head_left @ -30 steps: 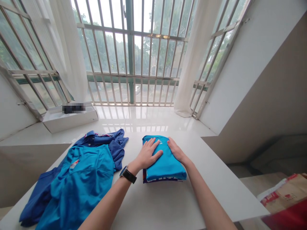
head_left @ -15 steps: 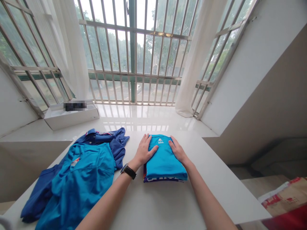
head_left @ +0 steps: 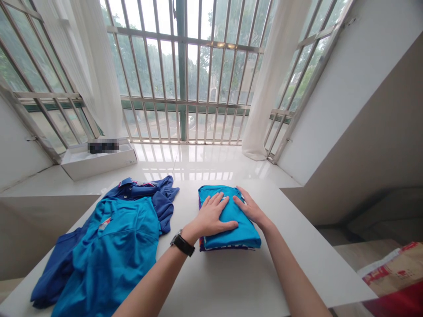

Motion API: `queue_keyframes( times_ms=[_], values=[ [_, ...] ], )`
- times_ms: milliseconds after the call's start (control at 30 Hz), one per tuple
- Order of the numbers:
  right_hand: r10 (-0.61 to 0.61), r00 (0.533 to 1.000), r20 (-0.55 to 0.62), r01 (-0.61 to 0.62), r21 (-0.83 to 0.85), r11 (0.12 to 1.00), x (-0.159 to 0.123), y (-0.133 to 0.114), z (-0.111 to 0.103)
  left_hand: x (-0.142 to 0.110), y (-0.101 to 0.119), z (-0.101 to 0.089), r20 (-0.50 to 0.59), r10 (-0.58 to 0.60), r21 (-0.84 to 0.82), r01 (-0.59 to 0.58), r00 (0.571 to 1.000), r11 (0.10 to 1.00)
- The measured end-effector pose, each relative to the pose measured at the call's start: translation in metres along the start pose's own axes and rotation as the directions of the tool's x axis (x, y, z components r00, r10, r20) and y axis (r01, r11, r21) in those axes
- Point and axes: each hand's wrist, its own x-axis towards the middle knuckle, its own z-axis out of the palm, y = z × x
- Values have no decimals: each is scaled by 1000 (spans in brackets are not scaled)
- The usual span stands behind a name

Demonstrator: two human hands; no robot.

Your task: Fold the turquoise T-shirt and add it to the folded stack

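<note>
A folded bright blue shirt (head_left: 236, 235) tops a small stack on the white table, with purple cloth edges showing beneath it. My left hand (head_left: 213, 215) lies flat across its upper left part, fingers stretched, covering most of a white print. Along the right edge of the stack rests my right hand (head_left: 249, 206), its fingers extended and touching the cloth. Neither hand grips anything. To the left, an unfolded bright blue shirt (head_left: 122, 237) lies over a dark blue polo shirt (head_left: 168, 200) with a striped collar.
A white open box (head_left: 102, 165) with a blurred-out item sits on the window sill (head_left: 185, 163) at the back left. White curtains (head_left: 261, 114) hang before a barred window. At the lower right is a brown and red paper bag (head_left: 393, 273).
My left hand has slid from the left edge onto the top of the folded shirt. My right hand has shifted slightly right and down along its side.
</note>
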Motion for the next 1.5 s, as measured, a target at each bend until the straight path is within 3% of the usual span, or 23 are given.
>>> queue_keyframes(
  times_ms=[67, 133, 333, 433, 533, 633, 700, 833, 900, 967, 1067, 1133, 1300, 1500],
  values=[
    [2, 982, 186, -1, -5, 1000, -10, -7, -11, 1, -2, 2, -19, -1, -15, 1, 1000, 1000],
    [7, 953, 302, 3, -33, 999, -17, -12, -20, 1, -5, 4, -51, 5, -46, -7, 999, 999],
    [47, 931, 362, -35, -39, 999, -20, -16, -26, -4, -25, 2, -112, 67, -304, -99, 991, 948],
    [29, 940, 340, -42, 32, 999, -20, -16, -28, -3, -38, 8, -229, -54, -387, -40, 972, 921],
    [9, 914, 406, -65, 126, 990, -23, -19, -35, 1, -48, 17, -295, -255, -455, 99, 921, 885],
    [22, 883, 469, -103, 147, 984, -26, -23, -41, 4, -57, 17, -231, -416, -570, 224, 880, 791],
    [43, 881, 471, -114, 124, 986, -27, -27, -42, 2, -63, 8, -155, -448, -646, 253, 880, 721],
    [39, 880, 474, -122, 146, 982, -29, -30, -45, -13, -77, -22, 57, -381, -734, 297, 923, 611],
    [12, 873, 487, -117, 186, 975, -29, -28, -48, -22, -83, -36, 190, -336, -719, 364, 922, 592],
    [-12, 865, 502, -106, 205, 973, -29, -24, -52, -29, -87, -45, 365, -261, -657, 446, 894, 608],
    [6, 861, 508, -113, 180, 977, -30, -17, -55, -32, -89, -45, 569, -159, -549, 517, 807, 657],
    [47, 858, 512, -153, 166, 974, -31, -14, -56, -30, -89, -38, 597, -139, -530, 518, 790, 671],
    [95, 854, 511, -238, 223, 945, -29, -14, -58, -23, -85, -23, 545, -113, -569, 466, 831, 678],
    [199, 929, 313, -284, 258, 923, -22, -6, -60, -14, -64, 3, 415, -145, -652, 405, 898, 641]
  ],
)
